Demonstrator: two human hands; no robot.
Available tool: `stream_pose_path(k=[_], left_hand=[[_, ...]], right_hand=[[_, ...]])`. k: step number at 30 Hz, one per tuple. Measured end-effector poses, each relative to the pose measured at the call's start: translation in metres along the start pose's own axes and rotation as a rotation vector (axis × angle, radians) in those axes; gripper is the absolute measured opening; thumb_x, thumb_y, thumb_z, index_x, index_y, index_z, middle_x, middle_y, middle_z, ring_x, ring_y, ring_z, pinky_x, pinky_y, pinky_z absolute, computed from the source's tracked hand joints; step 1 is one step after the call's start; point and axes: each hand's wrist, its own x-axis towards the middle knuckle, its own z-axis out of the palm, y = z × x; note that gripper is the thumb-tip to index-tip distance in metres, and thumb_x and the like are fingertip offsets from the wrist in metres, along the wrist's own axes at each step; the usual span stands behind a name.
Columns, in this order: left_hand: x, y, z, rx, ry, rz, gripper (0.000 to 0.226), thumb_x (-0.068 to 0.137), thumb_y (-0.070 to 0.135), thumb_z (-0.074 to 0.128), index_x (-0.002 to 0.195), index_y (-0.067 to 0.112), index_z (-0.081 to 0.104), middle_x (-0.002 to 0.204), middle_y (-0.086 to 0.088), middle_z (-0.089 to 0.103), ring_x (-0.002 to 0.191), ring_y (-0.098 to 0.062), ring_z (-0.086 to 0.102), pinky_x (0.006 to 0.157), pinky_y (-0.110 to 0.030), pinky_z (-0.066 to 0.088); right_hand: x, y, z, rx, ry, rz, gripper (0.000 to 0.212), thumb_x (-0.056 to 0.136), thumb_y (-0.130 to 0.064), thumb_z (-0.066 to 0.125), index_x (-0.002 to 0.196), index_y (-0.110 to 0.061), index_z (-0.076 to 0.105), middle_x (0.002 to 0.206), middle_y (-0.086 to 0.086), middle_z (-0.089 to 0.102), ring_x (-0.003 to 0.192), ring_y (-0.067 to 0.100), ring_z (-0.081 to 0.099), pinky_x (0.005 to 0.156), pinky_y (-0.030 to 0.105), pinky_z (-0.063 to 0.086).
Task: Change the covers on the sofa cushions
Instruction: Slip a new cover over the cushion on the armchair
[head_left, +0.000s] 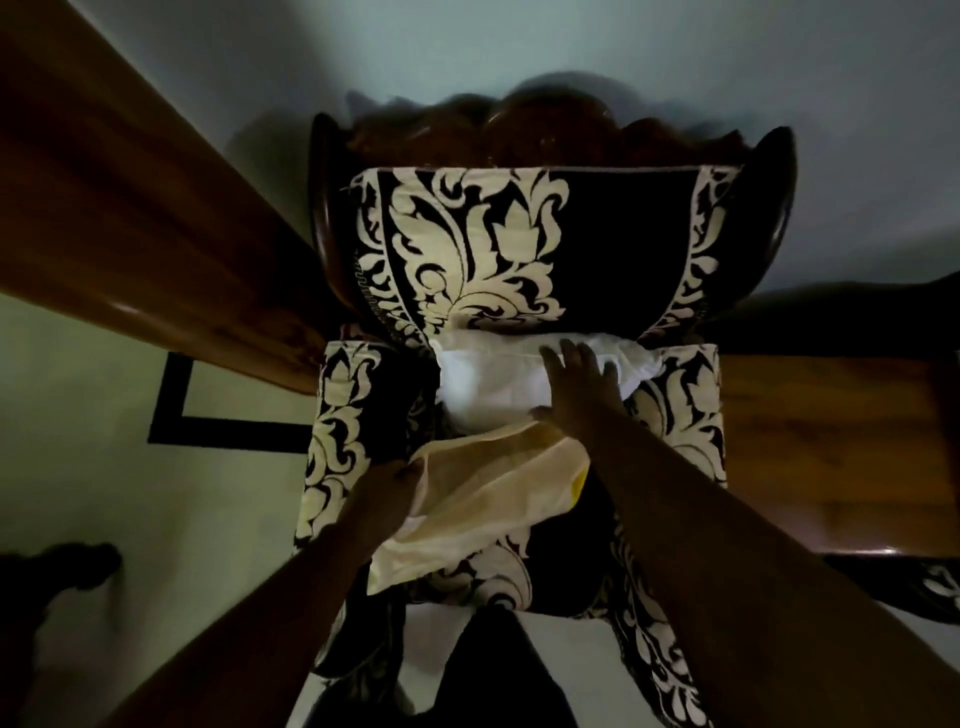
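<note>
The white cushion insert (498, 382) lies on the chair seat, half out of its patterned cover (680, 410). Right grip (582, 387) presses it, fingers spread; left grip (387, 486) pinches the cream lining (483, 499).

From my remote seat the view is dim and underexposed. The brightest area is the pale grey-green wall (519, 47) at the top of the frame, with a soft shadow above the carved dark wooden chair back (519, 124), which is slightly blurred. The white inner cushion (488, 379) in the centre reflects most light and almost loses its detail. Small glare spots sit on the polished brown wooden armrest (130, 312) at the left and on the wood at the lower right. The wide lens bends straight edges strongly near the borders. The lower corners fall into deep shadow, and the dark shape at the lower left is smeared.
</note>
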Motion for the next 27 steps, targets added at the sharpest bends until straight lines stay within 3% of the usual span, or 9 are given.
stream_pose_path(k=[6,9,11,12,14,16,19,24,27], left_hand=[[0.021,0.001,0.025,-0.005,0.041,-0.035,0.041,0.107,0.034,0.045,0.122,0.001,0.065,0.119,-0.021,0.067,0.114,-0.036,0.062,0.093,-0.036,0.047],[0.022,0.0,0.027,0.113,0.028,-0.043,0.036,0.103,0.034,0.055,0.117,0.004,0.068,0.111,-0.021,0.068,0.102,-0.035,0.065,0.077,-0.035,0.046],[0.025,-0.008,0.021,0.075,-0.176,-0.106,0.048,0.065,0.025,0.094,0.102,0.001,0.074,0.086,-0.019,0.07,0.072,-0.036,0.069,0.053,-0.031,0.049],[0.027,-0.018,0.019,0.047,-0.07,-0.018,0.052,0.052,0.021,0.099,0.094,0.003,0.075,0.076,-0.014,0.068,0.064,-0.036,0.069,0.048,-0.03,0.05],[0.016,-0.017,0.02,-0.118,-0.049,-0.037,0.023,0.084,0.025,0.08,0.101,0.015,0.069,0.082,0.003,0.064,0.09,-0.036,0.07,0.072,-0.03,0.052],[0.013,-0.022,0.024,-0.103,0.068,-0.065,0.027,0.104,0.031,0.051,0.121,0.015,0.065,0.104,0.001,0.066,0.116,-0.035,0.062,0.092,-0.032,0.046],[0.005,-0.02,0.02,-0.081,0.062,-0.051,0.039,0.106,0.032,0.046,0.128,0.005,0.063,0.125,-0.018,0.065,0.118,-0.037,0.06,0.097,-0.038,0.046],[-0.016,-0.002,0.005,0.019,0.123,0.06,0.043,0.108,0.039,0.039,0.126,0.008,0.063,0.127,-0.021,0.064,0.116,-0.038,0.059,0.094,-0.041,0.046],[-0.038,0.003,-0.01,0.026,0.159,0.141,0.047,0.107,0.04,0.04,0.136,0.009,0.06,0.139,-0.019,0.059,0.125,-0.037,0.055,0.1,-0.039,0.044]], right_hand=[[0.067,0.003,0.017,-0.163,-0.063,-0.085,0.15,0.057,-0.074,0.081,0.16,-0.017,-0.011,0.167,0.018,0.008,0.154,0.042,-0.004,0.114,0.075,0.001],[0.063,0.004,0.048,-0.226,-0.1,-0.041,0.151,0.053,-0.071,0.084,0.16,-0.017,-0.009,0.157,0.022,0.026,0.146,0.047,0.021,0.11,0.078,0.014],[0.053,0.009,0.066,-0.236,-0.083,0.023,0.131,0.063,-0.06,0.085,0.159,-0.017,0.006,0.146,0.022,0.042,0.133,0.047,0.041,0.107,0.071,0.03],[0.048,0.013,0.071,-0.239,-0.038,0.029,0.11,0.073,-0.052,0.082,0.156,-0.017,0.018,0.139,0.021,0.05,0.125,0.045,0.049,0.105,0.065,0.038],[0.039,0.024,0.073,-0.21,0.019,-0.005,0.069,0.089,-0.038,0.066,0.148,-0.018,0.035,0.127,0.017,0.061,0.114,0.04,0.059,0.1,0.055,0.046],[0.027,0.032,0.066,-0.134,0.009,-0.029,0.06,0.09,-0.036,0.061,0.143,-0.019,0.042,0.118,0.013,0.066,0.107,0.036,0.063,0.096,0.049,0.049],[0.003,0.041,0.039,-0.007,0.089,-0.004,0.06,0.083,-0.045,0.066,0.135,-0.021,0.048,0.109,0.01,0.069,0.096,0.034,0.067,0.086,0.043,0.054],[-0.067,0.061,-0.013,0.178,0.238,0.04,0.087,0.077,-0.061,0.071,0.148,-0.021,0.042,0.118,0.014,0.067,0.103,0.037,0.066,0.086,0.045,0.055],[-0.141,0.064,-0.046,0.321,0.32,0.075,0.083,0.081,-0.061,0.071,0.15,-0.024,0.044,0.126,0.011,0.067,0.11,0.036,0.065,0.093,0.044,0.053]])
